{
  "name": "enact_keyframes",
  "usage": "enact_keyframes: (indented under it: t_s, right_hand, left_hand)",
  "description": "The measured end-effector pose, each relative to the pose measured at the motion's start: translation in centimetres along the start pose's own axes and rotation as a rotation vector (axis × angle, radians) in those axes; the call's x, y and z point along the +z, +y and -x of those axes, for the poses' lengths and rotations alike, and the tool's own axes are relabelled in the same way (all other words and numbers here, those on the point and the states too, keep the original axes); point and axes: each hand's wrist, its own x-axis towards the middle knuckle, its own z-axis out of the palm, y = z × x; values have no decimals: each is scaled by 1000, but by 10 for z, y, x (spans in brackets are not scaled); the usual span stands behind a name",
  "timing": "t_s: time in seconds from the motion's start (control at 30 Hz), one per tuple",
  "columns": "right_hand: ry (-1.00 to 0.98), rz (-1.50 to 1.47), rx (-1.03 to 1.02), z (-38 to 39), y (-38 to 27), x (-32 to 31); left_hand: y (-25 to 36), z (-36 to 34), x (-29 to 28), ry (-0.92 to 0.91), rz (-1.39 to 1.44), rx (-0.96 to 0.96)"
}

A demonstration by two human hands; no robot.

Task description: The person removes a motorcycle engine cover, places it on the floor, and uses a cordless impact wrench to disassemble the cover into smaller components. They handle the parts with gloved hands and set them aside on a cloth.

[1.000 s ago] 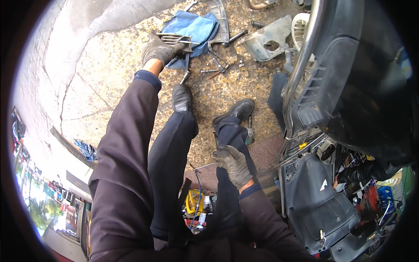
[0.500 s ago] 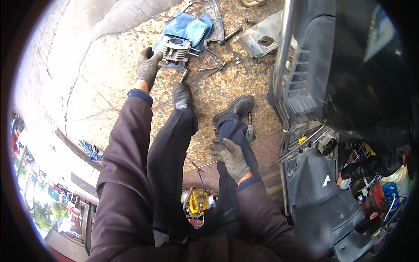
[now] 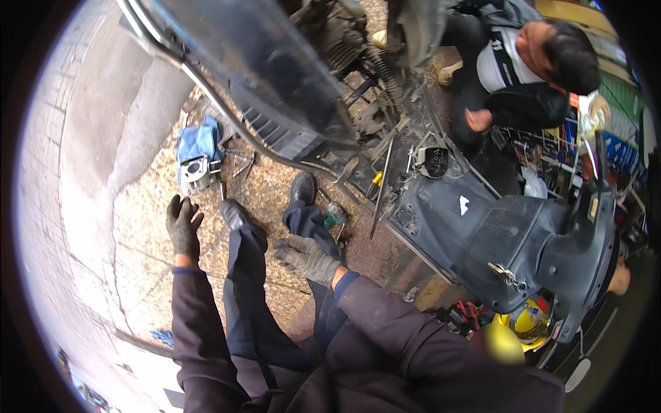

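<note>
My left hand [image 3: 183,230], in a dark grey work glove, hangs just nearer than a finned metal engine cylinder [image 3: 197,180]. Its fingers are spread with nothing between them. The cylinder rests on a blue cloth [image 3: 198,141] on the speckled floor, its round bore facing up. My right hand [image 3: 308,259], in a lighter grey glove, lies over my right leg around the knee. Its fingers stretch out to the left, and no object shows in it. A socket tool [image 3: 222,190] lies between the cylinder and my left shoe.
A partly stripped scooter [image 3: 475,234] fills the right, its metal side rail [image 3: 227,113] curving past the cloth. Beyond it crouches another person [image 3: 513,76], one hand low. A green power tool [image 3: 336,213] lies beside my right shoe. A yellow helmet [image 3: 529,323] sits lower right.
My view has swung to the right, bringing in the scooter and the other person. My left hand has come away from the cylinder's side and its fingers have spread. My right hand stays by my leg.
</note>
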Motion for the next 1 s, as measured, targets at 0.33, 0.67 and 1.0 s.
enact_keyframes:
  t_s: [0.33,0.67,1.0]
  right_hand:
    - [113,-134,-170,60,-40,-70]
    - [236,-189,-118,70,-50,-135]
    - [257,-200,-328,21,-138,-224]
  left_hand:
    - [211,89,151,-60,-64,869]
    - [321,64,281,94,-761,1643]
    - [323,29,282,228,-1097,1727]
